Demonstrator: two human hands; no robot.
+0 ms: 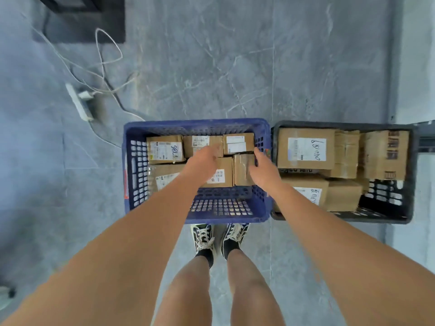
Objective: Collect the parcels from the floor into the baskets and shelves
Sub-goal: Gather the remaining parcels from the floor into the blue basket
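Both hands reach into the blue basket [131, 170]. The left hand [202, 161] and right hand [263, 168] flank a small taped parcel [243, 169], fingers loosely spread, probably seating it among packed parcels.

A single wide-angle view comes from a camera worn on the person's head, looking almost straight down past both outstretched arms to the grey floor [235, 67] and the person's own shoes [219, 238] at the lower middle. It hangs at standing height, near enough that the forearms fill the lower corners, while the blue basket [136, 165] and the black basket [410, 175] lie centre and right. The wide lens bends straight edges outward toward the borders.
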